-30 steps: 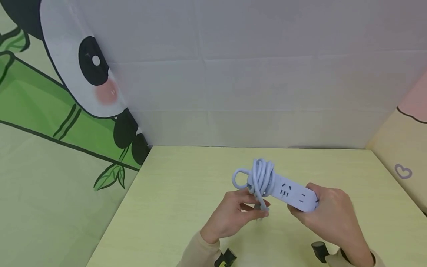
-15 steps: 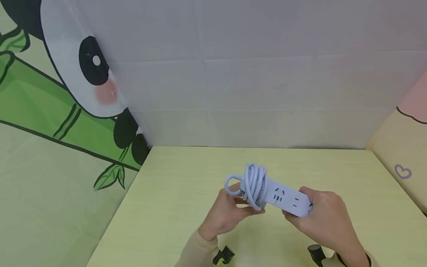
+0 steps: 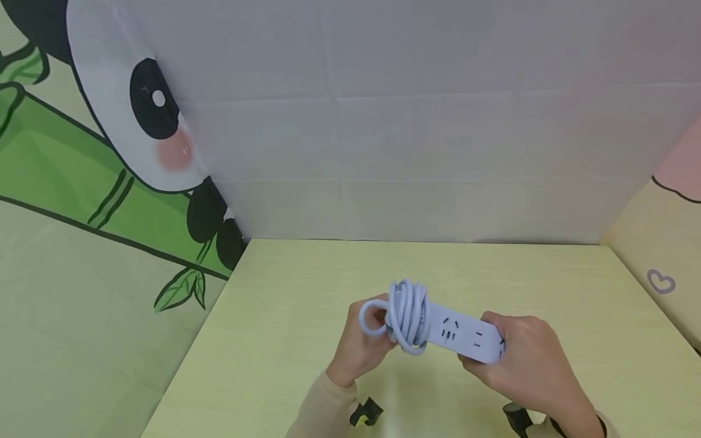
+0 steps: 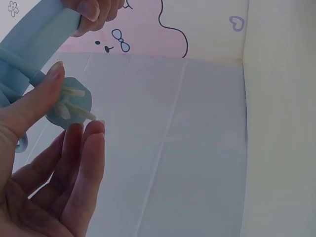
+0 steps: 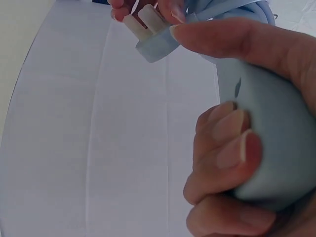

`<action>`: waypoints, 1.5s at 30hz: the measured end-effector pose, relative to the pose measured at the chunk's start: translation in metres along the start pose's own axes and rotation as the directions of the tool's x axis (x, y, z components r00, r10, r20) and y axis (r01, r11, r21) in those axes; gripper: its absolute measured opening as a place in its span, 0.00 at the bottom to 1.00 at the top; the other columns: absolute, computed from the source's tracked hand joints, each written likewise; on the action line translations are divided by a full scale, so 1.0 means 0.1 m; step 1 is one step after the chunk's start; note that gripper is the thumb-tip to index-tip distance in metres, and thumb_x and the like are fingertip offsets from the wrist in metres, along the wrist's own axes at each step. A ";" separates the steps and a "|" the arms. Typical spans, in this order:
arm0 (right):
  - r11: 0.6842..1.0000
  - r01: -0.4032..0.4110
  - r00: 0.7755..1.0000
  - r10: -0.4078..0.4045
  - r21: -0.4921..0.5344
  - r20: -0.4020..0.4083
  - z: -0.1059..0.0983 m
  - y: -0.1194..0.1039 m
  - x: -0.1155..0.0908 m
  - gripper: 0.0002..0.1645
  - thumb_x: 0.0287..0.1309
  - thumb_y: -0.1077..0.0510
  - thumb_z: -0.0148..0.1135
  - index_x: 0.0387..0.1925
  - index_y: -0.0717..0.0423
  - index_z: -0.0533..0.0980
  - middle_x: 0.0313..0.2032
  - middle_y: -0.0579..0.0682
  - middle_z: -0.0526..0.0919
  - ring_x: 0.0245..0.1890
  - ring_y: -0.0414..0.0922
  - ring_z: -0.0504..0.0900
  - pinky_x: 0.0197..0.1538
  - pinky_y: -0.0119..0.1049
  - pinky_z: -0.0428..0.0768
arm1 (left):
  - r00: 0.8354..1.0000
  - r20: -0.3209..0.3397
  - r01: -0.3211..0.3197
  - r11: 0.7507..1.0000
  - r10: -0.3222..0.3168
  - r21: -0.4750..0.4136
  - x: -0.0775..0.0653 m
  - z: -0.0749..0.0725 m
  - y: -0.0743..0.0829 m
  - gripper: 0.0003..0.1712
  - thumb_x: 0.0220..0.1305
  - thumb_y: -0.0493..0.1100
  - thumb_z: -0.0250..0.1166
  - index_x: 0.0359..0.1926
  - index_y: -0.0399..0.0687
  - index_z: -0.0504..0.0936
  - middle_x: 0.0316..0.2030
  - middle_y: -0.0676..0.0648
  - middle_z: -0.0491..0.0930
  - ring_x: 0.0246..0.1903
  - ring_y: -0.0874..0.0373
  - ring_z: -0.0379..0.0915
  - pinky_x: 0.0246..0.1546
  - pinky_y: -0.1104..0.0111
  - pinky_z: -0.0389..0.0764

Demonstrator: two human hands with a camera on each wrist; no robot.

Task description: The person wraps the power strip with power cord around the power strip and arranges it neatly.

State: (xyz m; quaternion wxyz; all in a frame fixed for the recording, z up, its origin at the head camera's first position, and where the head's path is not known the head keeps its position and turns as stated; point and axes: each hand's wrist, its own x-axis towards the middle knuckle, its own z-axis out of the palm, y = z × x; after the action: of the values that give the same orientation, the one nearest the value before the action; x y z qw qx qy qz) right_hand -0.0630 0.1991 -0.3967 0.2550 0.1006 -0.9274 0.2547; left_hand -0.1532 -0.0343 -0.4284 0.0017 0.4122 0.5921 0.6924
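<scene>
Right hand around one end of power strip

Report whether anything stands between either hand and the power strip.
Nothing visible for the right hand: it grips the power strip directly. At the left hand, which pinches the plug, the coiled cord wraps that end of the strip.

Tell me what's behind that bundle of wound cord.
Behind the wound cord is the left hand, partly covered; the left wrist view shows it holding the plug. The cord wraps one end of the power strip; its surface there is mostly hidden.
</scene>
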 end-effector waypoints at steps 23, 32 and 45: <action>0.995 0.023 0.986 -0.039 0.098 0.164 0.08 0.08 0.05 0.21 0.35 0.55 0.81 0.20 0.37 0.72 0.17 0.27 0.69 0.17 0.26 0.63 0.22 0.25 0.63 | 0.993 0.089 0.087 0.990 -0.078 -0.108 0.03 -0.02 -0.03 0.08 0.62 0.19 0.54 0.31 0.31 0.70 0.26 0.46 0.68 0.31 0.65 0.65 0.34 0.74 0.70; 0.974 -0.100 0.949 0.031 0.206 0.315 0.22 0.26 0.20 0.14 0.42 0.52 0.81 0.28 0.44 0.80 0.25 0.36 0.82 0.23 0.31 0.73 0.28 0.28 0.71 | 0.950 0.119 0.301 0.947 -0.288 -0.112 0.07 -0.10 -0.16 0.12 0.64 0.32 0.70 0.44 0.26 0.80 0.44 0.53 0.86 0.45 0.63 0.82 0.48 0.68 0.83; 0.935 -0.297 0.907 0.211 0.197 0.366 0.36 0.56 0.31 0.24 0.44 0.52 0.79 0.42 0.59 0.84 0.36 0.51 0.88 0.32 0.44 0.80 0.34 0.38 0.75 | 0.802 -0.130 0.598 0.775 -0.583 0.205 0.03 -0.22 -0.26 0.17 0.68 0.47 0.69 0.51 0.41 0.81 0.43 0.40 0.87 0.38 0.48 0.87 0.41 0.65 0.86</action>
State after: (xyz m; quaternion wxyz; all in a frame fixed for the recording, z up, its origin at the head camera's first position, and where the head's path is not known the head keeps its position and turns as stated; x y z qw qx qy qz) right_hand -0.1222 0.2267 -0.4307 0.0415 0.0515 -0.9233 0.3784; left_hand -0.1807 -0.0429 -0.4469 0.1522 0.1822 0.7691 0.5934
